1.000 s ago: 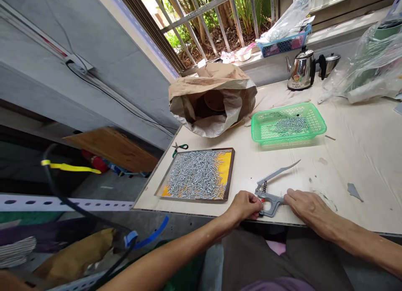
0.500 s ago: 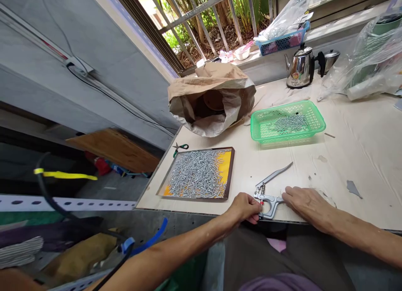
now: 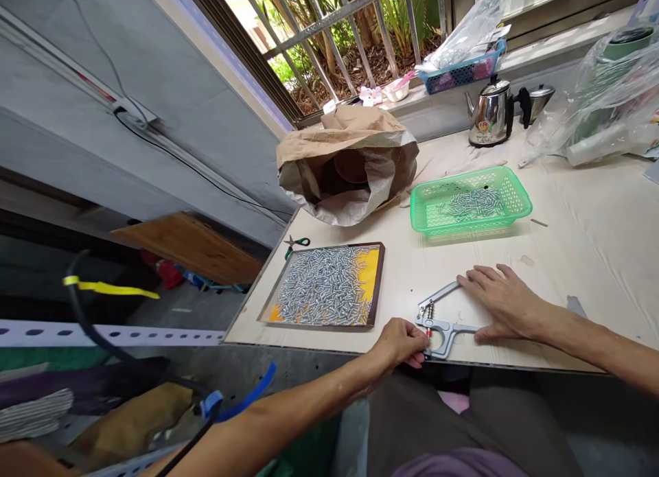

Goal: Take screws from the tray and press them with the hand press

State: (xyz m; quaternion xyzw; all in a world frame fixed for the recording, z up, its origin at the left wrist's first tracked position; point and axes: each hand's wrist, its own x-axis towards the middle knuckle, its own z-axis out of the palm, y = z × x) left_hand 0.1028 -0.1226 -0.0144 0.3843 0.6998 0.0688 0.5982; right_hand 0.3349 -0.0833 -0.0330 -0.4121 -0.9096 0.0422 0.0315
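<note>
A grey hand press pliers (image 3: 447,333) lies at the table's front edge, its two handles spread and a coil spring between them near the pivot. At its jaw end, by a small red part, my left hand (image 3: 400,341) is closed in a pinch; whatever sits between the fingertips is hidden. My right hand (image 3: 509,304) is spread with fingers stretched. Its fingertips touch the end of the upper handle, and the thumb lies at the tip of the lower one. Left of the pliers, a shallow tray (image 3: 379,285) holds many small silvery ridged metal pieces (image 3: 324,285) over a yellow base.
A green plastic basket (image 3: 419,224) with more small metal pieces stands behind the pliers. Further back are an open brown paper bag (image 3: 344,147), a metal kettle (image 3: 491,113) and plastic wrapping (image 3: 602,113). Small green-handled scissors (image 3: 297,243) lie behind the tray.
My right hand has lifted off the lower handle and spread outward, its fingers now at the upper handle's end. The left hand keeps its pinch at the jaw.
</note>
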